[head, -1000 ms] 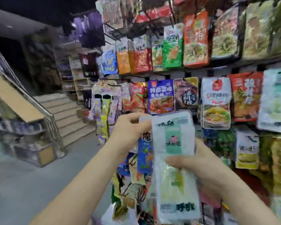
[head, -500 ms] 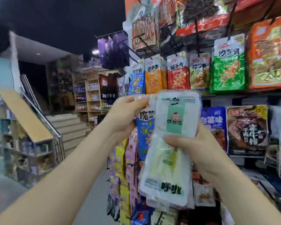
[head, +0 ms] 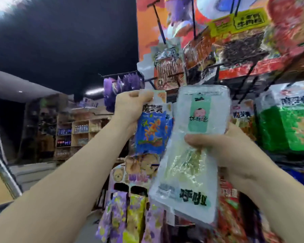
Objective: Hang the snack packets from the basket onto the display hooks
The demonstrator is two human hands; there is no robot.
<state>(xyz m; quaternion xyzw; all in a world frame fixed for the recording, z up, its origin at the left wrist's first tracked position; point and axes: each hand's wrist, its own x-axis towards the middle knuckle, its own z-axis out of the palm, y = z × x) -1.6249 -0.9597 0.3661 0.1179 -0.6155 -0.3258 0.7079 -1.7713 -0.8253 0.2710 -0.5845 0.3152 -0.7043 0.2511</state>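
My left hand (head: 130, 106) pinches the top of a blue snack packet (head: 152, 132), which hangs down from my fingers. My right hand (head: 223, 149) grips the middle of a stack of clear white packets (head: 191, 155) with a green label, held upright and raised in front of the rack. Black display hooks (head: 168, 75) stick out from the rack just above both packets, most with snack packets hanging on them. The basket is out of view.
Red and orange packets (head: 239, 50) fill the upper rows and green packets (head: 291, 123) hang at the right. Purple and yellow packets (head: 123, 213) hang below my hands. An aisle, wooden shelves (head: 77, 132) and a handrail lie to the left.
Both hands have risen with their packets, and my view has tilted upward along the rack. The packets now sit just under the upper hooks.
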